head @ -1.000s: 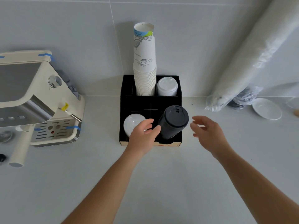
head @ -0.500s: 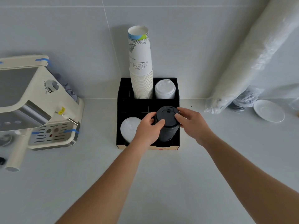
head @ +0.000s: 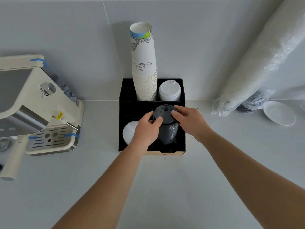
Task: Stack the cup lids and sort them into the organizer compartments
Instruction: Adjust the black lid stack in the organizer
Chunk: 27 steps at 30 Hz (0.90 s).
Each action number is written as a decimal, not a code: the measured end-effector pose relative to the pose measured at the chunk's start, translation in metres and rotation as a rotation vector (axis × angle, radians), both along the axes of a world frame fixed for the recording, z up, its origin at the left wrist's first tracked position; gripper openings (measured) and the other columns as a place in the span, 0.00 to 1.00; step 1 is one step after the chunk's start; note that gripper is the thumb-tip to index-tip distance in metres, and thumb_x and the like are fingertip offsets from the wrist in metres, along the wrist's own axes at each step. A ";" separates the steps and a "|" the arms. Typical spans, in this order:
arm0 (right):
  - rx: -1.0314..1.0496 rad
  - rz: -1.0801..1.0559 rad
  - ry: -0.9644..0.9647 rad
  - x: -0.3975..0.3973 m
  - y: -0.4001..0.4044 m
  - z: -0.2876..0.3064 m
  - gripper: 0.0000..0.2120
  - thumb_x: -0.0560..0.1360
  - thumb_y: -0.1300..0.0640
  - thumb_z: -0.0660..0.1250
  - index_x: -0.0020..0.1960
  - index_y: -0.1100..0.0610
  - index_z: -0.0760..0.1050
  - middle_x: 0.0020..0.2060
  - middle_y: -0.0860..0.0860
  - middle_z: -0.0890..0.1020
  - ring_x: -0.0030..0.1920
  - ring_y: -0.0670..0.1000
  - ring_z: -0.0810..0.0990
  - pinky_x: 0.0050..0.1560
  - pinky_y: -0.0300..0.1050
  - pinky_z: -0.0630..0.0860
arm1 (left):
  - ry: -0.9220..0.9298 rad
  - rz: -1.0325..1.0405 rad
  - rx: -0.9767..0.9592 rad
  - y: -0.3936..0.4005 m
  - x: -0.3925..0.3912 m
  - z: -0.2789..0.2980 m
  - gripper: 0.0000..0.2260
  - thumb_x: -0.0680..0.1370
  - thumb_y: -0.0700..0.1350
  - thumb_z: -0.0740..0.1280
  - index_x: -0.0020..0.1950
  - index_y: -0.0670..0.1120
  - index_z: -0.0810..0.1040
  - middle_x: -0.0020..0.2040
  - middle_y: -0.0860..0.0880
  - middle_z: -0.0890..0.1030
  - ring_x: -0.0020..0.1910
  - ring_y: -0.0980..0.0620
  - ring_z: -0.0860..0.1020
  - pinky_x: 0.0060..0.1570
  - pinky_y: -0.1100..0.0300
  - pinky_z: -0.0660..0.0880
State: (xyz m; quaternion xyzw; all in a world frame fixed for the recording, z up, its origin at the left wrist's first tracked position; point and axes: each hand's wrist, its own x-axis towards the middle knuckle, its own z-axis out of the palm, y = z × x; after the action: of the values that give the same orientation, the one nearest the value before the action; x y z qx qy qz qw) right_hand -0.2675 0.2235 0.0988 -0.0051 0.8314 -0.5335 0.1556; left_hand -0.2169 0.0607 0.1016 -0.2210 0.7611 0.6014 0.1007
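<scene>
Far left on the tabletop (head: 165,187): cream espresso machine (head: 38,104) with blue tape strips, its portafilter handle (head: 12,164) sticking out toward the near edge; black organizer (head: 121,129) sits mid-counter, back against the tiled wall; front-left compartment holds white dome lids (head: 129,131), partly hidden behind the left wrist; back row has a tall stack of printed paper cups (head: 144,66), upright, and just right of it a short stack of white spouted lids (head: 170,91); front-right compartment holds the stack of black lids (head: 166,123), standing upright, top well above the organizer wall; left hand (head: 146,128) grips the stack's upper left side, thumb curled onto the top lid's rim, fingers wrapped behind; right hand (head: 189,121) grips the upper right side, fingertips curled over the top lid's edge; both hands are closed round the same stack, one each side, touching it; whether the stack's base rests on the compartment floor I can't tell, the lower part is dark; right of the organizer, well apart: long plastic-wrapped sleeve of white lids or cups (head: 257,63) leaning diagonally against the wall, a bagged dark bundle (head: 252,103) tucked under its lower end; a white saucer (head: 279,113) lies flat just right of that, near the frame edge.
</scene>
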 end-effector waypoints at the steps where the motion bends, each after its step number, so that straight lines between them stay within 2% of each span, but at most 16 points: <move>1: -0.014 -0.004 -0.001 0.001 -0.001 -0.001 0.12 0.73 0.44 0.65 0.54 0.38 0.82 0.40 0.38 0.86 0.37 0.40 0.79 0.46 0.40 0.75 | 0.001 -0.002 -0.009 0.000 0.000 0.000 0.23 0.72 0.58 0.65 0.66 0.56 0.74 0.52 0.50 0.84 0.54 0.48 0.81 0.59 0.44 0.77; 2: -0.031 -0.011 -0.010 0.001 -0.001 -0.002 0.12 0.73 0.43 0.66 0.54 0.37 0.82 0.41 0.38 0.86 0.38 0.40 0.80 0.47 0.41 0.76 | 0.003 -0.007 -0.018 -0.001 0.000 -0.002 0.22 0.72 0.58 0.65 0.66 0.56 0.74 0.51 0.50 0.84 0.54 0.48 0.80 0.59 0.44 0.77; 4: -0.072 -0.029 -0.050 0.002 -0.003 -0.005 0.15 0.71 0.41 0.67 0.57 0.36 0.81 0.46 0.38 0.86 0.47 0.41 0.83 0.55 0.46 0.79 | 0.009 -0.016 -0.033 -0.002 -0.001 -0.002 0.19 0.75 0.56 0.64 0.66 0.56 0.74 0.51 0.50 0.84 0.52 0.48 0.80 0.57 0.47 0.78; 7: -0.090 -0.043 -0.102 0.003 -0.007 -0.008 0.24 0.67 0.35 0.67 0.63 0.36 0.77 0.53 0.39 0.85 0.56 0.45 0.82 0.63 0.52 0.77 | 0.041 -0.030 -0.081 -0.003 -0.002 -0.001 0.15 0.78 0.52 0.62 0.63 0.54 0.76 0.51 0.50 0.84 0.52 0.48 0.80 0.52 0.53 0.77; 10: -0.096 -0.059 -0.104 0.005 -0.012 -0.007 0.31 0.65 0.33 0.67 0.66 0.38 0.75 0.55 0.39 0.85 0.58 0.46 0.82 0.63 0.52 0.77 | 0.028 -0.035 -0.141 -0.003 -0.003 0.001 0.20 0.79 0.51 0.60 0.69 0.46 0.73 0.63 0.43 0.79 0.63 0.43 0.76 0.63 0.46 0.73; 12: -0.104 -0.065 -0.108 0.005 -0.012 -0.006 0.32 0.65 0.32 0.67 0.67 0.38 0.75 0.56 0.40 0.84 0.58 0.47 0.82 0.63 0.52 0.77 | 0.018 -0.035 -0.153 -0.002 -0.004 0.002 0.21 0.79 0.50 0.59 0.70 0.45 0.72 0.66 0.41 0.78 0.65 0.41 0.74 0.65 0.44 0.71; 15: -0.165 -0.071 -0.131 0.006 -0.009 -0.010 0.26 0.67 0.36 0.68 0.65 0.37 0.77 0.54 0.40 0.85 0.55 0.45 0.82 0.60 0.50 0.79 | 0.020 -0.050 -0.113 -0.001 -0.003 0.004 0.21 0.79 0.50 0.61 0.71 0.48 0.71 0.65 0.44 0.78 0.65 0.44 0.75 0.66 0.45 0.72; 17: -0.228 -0.059 -0.149 0.009 -0.005 -0.012 0.12 0.73 0.42 0.68 0.56 0.33 0.80 0.50 0.40 0.86 0.50 0.43 0.82 0.55 0.45 0.82 | 0.017 -0.064 -0.092 0.000 -0.002 0.003 0.22 0.78 0.51 0.62 0.72 0.50 0.70 0.66 0.47 0.79 0.65 0.46 0.76 0.65 0.46 0.72; 18: -0.252 -0.053 -0.157 0.010 -0.004 -0.012 0.09 0.75 0.45 0.68 0.51 0.31 0.81 0.49 0.41 0.87 0.47 0.43 0.82 0.49 0.41 0.83 | 0.012 -0.069 -0.089 0.001 -0.001 0.003 0.22 0.77 0.52 0.62 0.71 0.51 0.71 0.65 0.48 0.79 0.64 0.46 0.76 0.65 0.46 0.73; 20: -0.269 -0.045 -0.169 0.011 -0.003 -0.012 0.10 0.77 0.48 0.67 0.47 0.31 0.82 0.47 0.42 0.87 0.44 0.41 0.84 0.40 0.35 0.81 | 0.005 -0.065 -0.074 0.002 -0.001 0.002 0.20 0.75 0.54 0.62 0.66 0.54 0.75 0.59 0.50 0.82 0.60 0.48 0.78 0.61 0.47 0.75; 22: -0.274 -0.048 -0.179 0.011 -0.003 -0.011 0.11 0.77 0.48 0.67 0.46 0.31 0.82 0.45 0.43 0.87 0.42 0.39 0.84 0.37 0.33 0.80 | -0.016 -0.034 0.000 0.002 -0.001 0.001 0.15 0.73 0.54 0.63 0.58 0.57 0.79 0.52 0.52 0.84 0.55 0.50 0.80 0.59 0.47 0.77; 24: -0.266 -0.048 -0.188 0.010 -0.003 -0.011 0.12 0.77 0.47 0.67 0.44 0.29 0.81 0.43 0.41 0.86 0.39 0.37 0.83 0.34 0.32 0.79 | -0.047 -0.005 0.080 0.002 -0.002 0.000 0.13 0.71 0.54 0.64 0.54 0.58 0.81 0.50 0.53 0.84 0.54 0.50 0.81 0.60 0.46 0.77; 27: -0.257 -0.046 -0.193 0.008 0.000 -0.011 0.12 0.77 0.47 0.67 0.43 0.28 0.81 0.42 0.38 0.86 0.40 0.36 0.83 0.34 0.31 0.78 | -0.057 0.010 0.122 0.003 -0.005 -0.003 0.10 0.71 0.54 0.65 0.49 0.58 0.82 0.48 0.53 0.85 0.53 0.50 0.81 0.61 0.46 0.77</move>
State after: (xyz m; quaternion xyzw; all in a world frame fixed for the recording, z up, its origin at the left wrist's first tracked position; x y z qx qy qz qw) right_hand -0.2596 0.2236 0.0873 0.0455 0.7373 -0.6370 0.2204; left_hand -0.2217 0.0633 0.0983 -0.2354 0.7186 0.6407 0.1327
